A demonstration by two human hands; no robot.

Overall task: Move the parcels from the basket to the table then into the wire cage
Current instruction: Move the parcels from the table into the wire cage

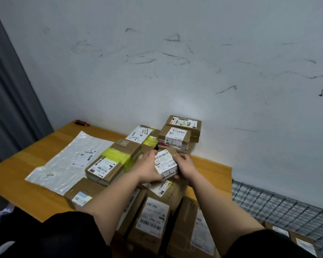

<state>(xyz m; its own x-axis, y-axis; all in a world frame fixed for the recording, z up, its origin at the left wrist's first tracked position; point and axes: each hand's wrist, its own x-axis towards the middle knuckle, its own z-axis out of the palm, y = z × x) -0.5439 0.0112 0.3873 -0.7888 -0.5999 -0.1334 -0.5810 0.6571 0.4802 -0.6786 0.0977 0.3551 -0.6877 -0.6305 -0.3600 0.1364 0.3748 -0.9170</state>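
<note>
A small cardboard parcel (pixel 166 163) with a white barcode label is held between both hands above the pile on the wooden table (pixel 45 146). My left hand (pixel 147 168) grips its left side and my right hand (pixel 185 165) grips its right side, fingers curled round the edges. Several other brown parcels lie around it: a yellow-taped parcel (pixel 117 157) to the left, two stacked parcels (pixel 177 136) against the wall, and larger parcels (pixel 153 218) near me. The wire cage (pixel 280 203) stands to the right of the table, with parcels (pixel 304 243) inside.
A flat grey plastic mailer (pixel 69 161) lies on the table's left half. An orange-and-black utility knife (pixel 81 122) sits at the table's far left corner. A scuffed white wall backs the table and a grey curtain (pixel 7 108) hangs at the left.
</note>
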